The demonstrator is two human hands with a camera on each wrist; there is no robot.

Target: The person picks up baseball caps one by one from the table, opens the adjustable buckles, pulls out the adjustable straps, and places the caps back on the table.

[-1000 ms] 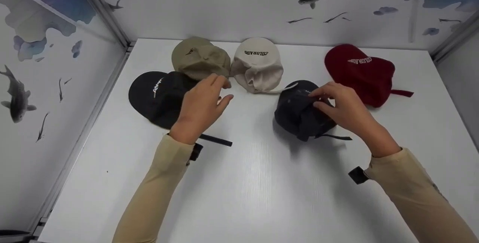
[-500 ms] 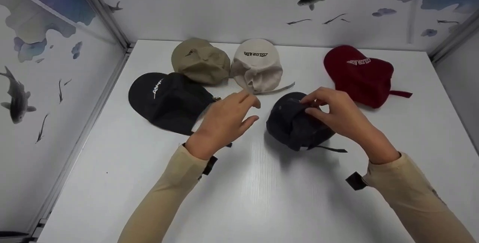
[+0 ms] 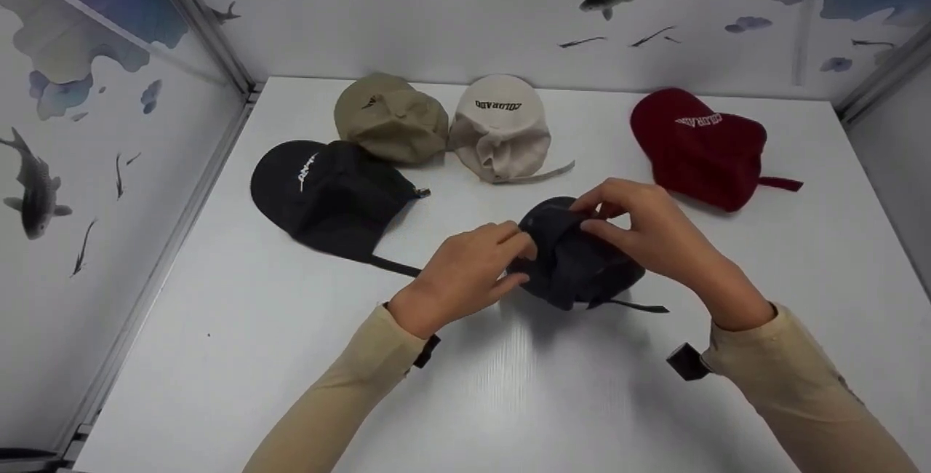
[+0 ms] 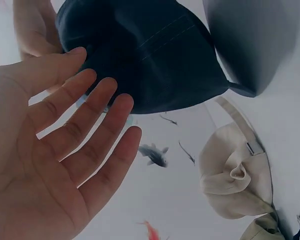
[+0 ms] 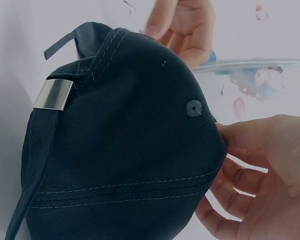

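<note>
A dark navy baseball cap is held up in front of me, its strap hanging to the right. My right hand pinches its upper edge between thumb and fingers. In the right wrist view, the cap's metal buckle and a stitched eyelet show, with the right hand on the far edge. My left hand is at the cap's left side. The left wrist view shows that hand's fingers spread and nearly straight, tips overlapping the cap's edge.
Back left on the white table lie a black cap, an olive cap and a cream cap. A dark red cap lies at the back right. Panels with painted fish enclose the back and sides.
My left hand has moved right and toward me, from over the black cap to the navy cap. The right hand has drawn the navy cap slightly left and nearer.
</note>
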